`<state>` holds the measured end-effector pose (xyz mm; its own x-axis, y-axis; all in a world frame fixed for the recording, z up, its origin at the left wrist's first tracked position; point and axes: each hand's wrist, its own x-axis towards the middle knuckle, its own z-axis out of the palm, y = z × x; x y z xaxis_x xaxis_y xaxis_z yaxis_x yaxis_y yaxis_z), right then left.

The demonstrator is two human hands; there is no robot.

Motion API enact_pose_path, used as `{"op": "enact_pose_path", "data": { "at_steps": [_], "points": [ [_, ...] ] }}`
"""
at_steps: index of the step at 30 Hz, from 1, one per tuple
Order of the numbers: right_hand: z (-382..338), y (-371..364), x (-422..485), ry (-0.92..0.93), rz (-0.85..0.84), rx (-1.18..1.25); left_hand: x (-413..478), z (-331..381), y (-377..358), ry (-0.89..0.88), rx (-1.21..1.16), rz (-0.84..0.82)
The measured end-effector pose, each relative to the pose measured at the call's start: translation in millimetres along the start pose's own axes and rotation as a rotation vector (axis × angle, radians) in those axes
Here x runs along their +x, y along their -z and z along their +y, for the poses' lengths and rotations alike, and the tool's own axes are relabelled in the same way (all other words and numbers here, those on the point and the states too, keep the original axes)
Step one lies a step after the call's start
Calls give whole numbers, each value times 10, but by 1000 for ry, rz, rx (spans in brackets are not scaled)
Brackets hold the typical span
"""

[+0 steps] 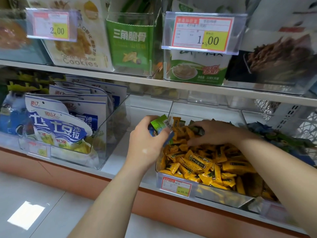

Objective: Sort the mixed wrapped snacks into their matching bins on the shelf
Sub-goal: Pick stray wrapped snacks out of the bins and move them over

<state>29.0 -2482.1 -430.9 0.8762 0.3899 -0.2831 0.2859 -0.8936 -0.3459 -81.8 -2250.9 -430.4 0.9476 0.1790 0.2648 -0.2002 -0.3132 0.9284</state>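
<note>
Green snack packs (160, 123) are in my left hand (145, 143), grip clamped round them, just over the left edge of the clear bin (175, 183) of yellow snacks (197, 164). My right hand (217, 133) lies on that pile near the back, fingertips on a dark green pack (199, 131). I can't tell if that grip has closed. Blue-green packs (283, 140) are in the next bin right. Blue-white bags (60, 133) are in the bin left, same shelf (118, 157).
</note>
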Motion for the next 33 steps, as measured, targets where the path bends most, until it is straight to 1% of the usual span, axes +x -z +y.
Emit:
{"op": "enact_pose_path", "data": {
  "at_steps": [3,5,8,9,11,13,14,18,21,22,24,26,28,29,30,32,33],
  "points": [
    [14,22,-236,3,20,61,-2,3,-10,-14,-59,-4],
    [19,30,-380,34,50,55,-3,22,-35,-20,-80,-45],
    [-14,28,-575,92,217,115,-33,69,-121,12,-111,-112],
    [-37,22,-640,103,286,186,-52,85,-157,31,-125,-128],
    [-91,2,-777,125,385,447,-94,120,-224,61,-152,-162],
    [-151,-43,-922,158,402,723,-134,152,-285,80,-194,-199],
    [-188,-77,-978,165,392,811,-151,165,-306,92,-218,-208],
    [-349,-241,-1052,140,334,1082,-188,236,-366,185,-314,-224],
    [-469,-311,-1029,109,383,1181,-196,314,-380,303,-428,-223],
    [-502,-324,-1010,106,404,1187,-195,312,-376,299,-435,-231],
    [-555,-350,-971,115,423,1176,-206,286,-355,201,-370,-243],
    [-579,-357,-946,131,378,1159,-198,243,-289,116,-276,-223],
    [-544,-308,-886,137,329,1104,-137,179,-187,84,-203,-163],
    [-503,-263,-821,122,350,1044,-105,150,-126,69,-168,-128],
    [-437,-205,-726,88,412,956,-78,124,-67,49,-133,-96],
    [-281,-65,-477,12,573,676,-47,73,21,13,-74,-54],
    [-216,-10,-346,2,602,521,-44,56,44,1,-51,-46]
  ]
}}
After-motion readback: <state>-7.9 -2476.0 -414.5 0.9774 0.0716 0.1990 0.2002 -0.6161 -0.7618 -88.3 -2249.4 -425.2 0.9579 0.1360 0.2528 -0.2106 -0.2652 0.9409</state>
